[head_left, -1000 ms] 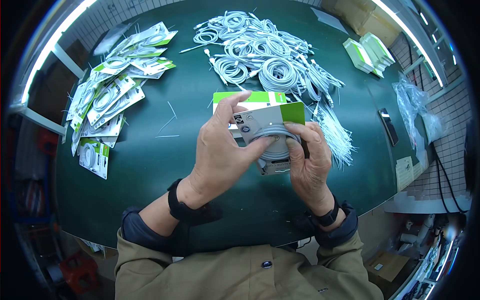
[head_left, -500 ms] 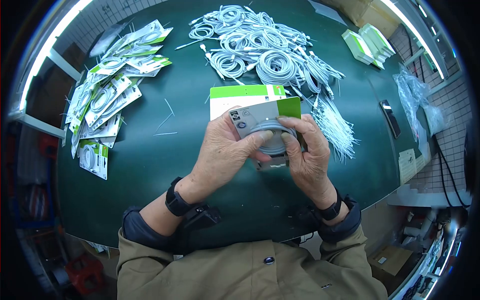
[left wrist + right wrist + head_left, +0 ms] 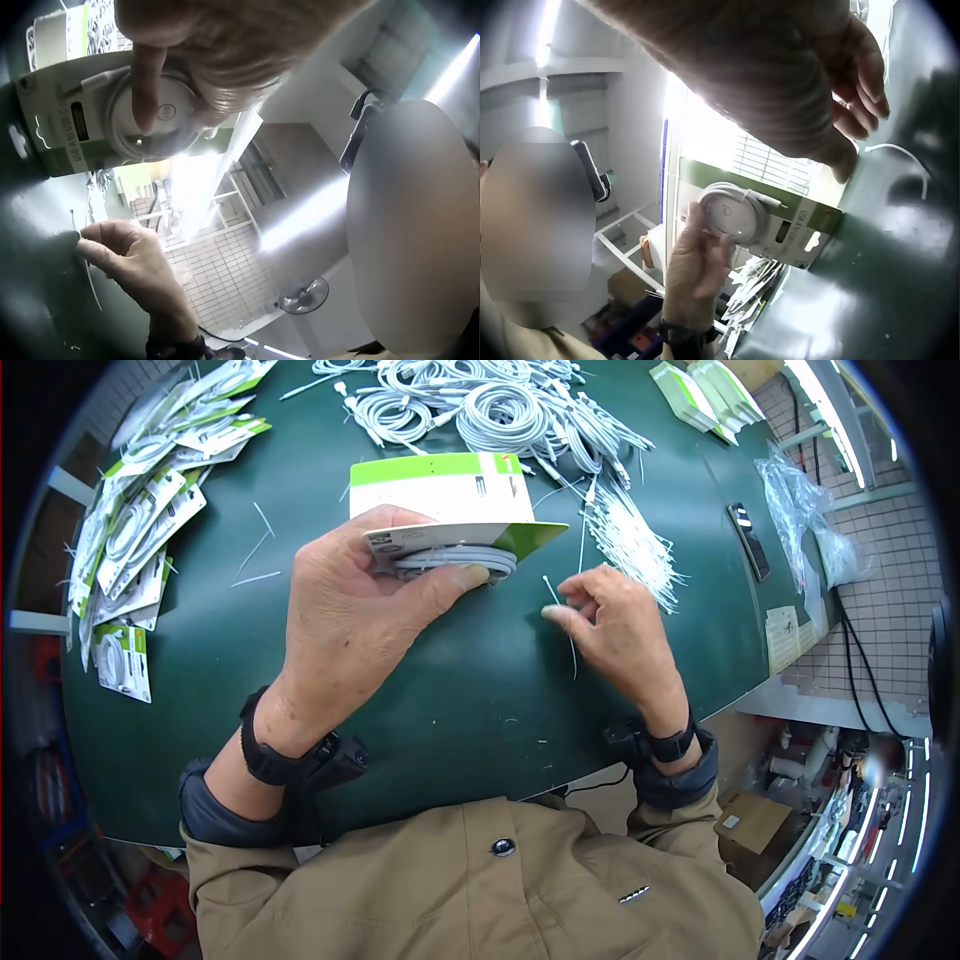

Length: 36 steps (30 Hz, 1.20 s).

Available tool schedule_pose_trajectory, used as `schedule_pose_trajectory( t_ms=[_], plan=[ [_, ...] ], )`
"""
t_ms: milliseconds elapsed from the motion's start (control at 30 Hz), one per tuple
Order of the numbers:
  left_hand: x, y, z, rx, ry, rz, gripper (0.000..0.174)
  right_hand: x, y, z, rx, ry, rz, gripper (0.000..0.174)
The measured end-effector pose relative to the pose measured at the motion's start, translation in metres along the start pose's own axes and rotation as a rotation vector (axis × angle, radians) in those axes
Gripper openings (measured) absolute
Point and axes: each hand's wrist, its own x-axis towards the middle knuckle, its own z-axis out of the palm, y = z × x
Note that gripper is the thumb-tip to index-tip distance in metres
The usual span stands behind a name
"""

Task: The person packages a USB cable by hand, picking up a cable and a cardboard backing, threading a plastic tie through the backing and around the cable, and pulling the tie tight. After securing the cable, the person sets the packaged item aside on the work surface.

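The left hand (image 3: 365,600) grips a white and green card (image 3: 520,538) with a coiled white cable (image 3: 455,558) against it, its thumb pressing on the coil. In the left wrist view the card (image 3: 56,112) shows printed text and a slot beside the coil. To the right, apart from the card, the right hand (image 3: 620,630) has its fingers bent, with thumb and index fingertip close at a thin white tie (image 3: 573,645). The right wrist view shows that tie (image 3: 904,152) curving out by the fingertips of the right hand (image 3: 810,82).
A white and green box (image 3: 440,495) lies behind the card. Coiled cables (image 3: 505,418) and loose ties (image 3: 630,540) are heaped beyond. Carded cables (image 3: 140,525) pile at the left. A phone (image 3: 748,540) and clear plastic bags (image 3: 800,510) lie at the right.
The right hand has let go of the card and coil and moved right to the thin tie. The left hand keeps its hold, and the card has tipped to a flatter angle.
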Motion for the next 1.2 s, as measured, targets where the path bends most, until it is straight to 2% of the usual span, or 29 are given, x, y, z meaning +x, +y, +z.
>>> schedule_pose_trajectory(
  t_ms=[33, 167, 367, 567, 700, 767, 867, 967, 1000, 1200],
  plan=[
    [0.000, 0.001, 0.000, -0.001, 0.006, -0.001, 0.029, -0.003, 0.000, 0.001, -0.067, -0.036, 0.012, 0.023],
    [0.003, 0.003, 0.000, 0.044, 0.014, 0.004, 0.028, -0.006, -0.005, 0.002, 0.039, -0.162, 0.168, 0.022],
    [0.004, 0.005, -0.004, 0.049, -0.006, 0.006, 0.021, -0.014, -0.014, 0.017, -0.038, -0.133, -0.193, 0.011],
    [0.005, 0.011, -0.006, 0.069, -0.034, -0.009, 0.015, -0.015, -0.021, 0.017, 0.012, -0.121, -0.208, 0.010],
    [0.005, 0.017, -0.009, 0.051, -0.026, -0.045, 0.014, -0.005, -0.030, -0.004, 0.478, -0.123, 0.076, 0.010],
    [0.001, 0.020, -0.016, 0.112, 0.010, 0.088, 0.015, -0.001, -0.032, -0.013, 0.689, -0.050, 0.169, 0.010],
    [0.003, 0.030, -0.027, 0.083, 0.074, 0.329, 0.018, 0.013, -0.032, -0.029, 0.705, -0.058, 0.109, 0.009],
    [0.007, 0.031, -0.029, 0.105, 0.188, 0.474, 0.021, 0.025, -0.039, -0.030, 0.811, -0.037, 0.087, 0.008],
    [0.010, 0.028, -0.034, 0.221, 0.198, 0.551, 0.026, 0.028, -0.042, -0.028, 0.860, -0.031, 0.079, 0.008],
    [0.019, 0.010, -0.036, 0.490, 0.147, 0.649, 0.026, 0.037, -0.037, 0.005, 0.890, 0.104, -0.156, 0.008]
  ],
)
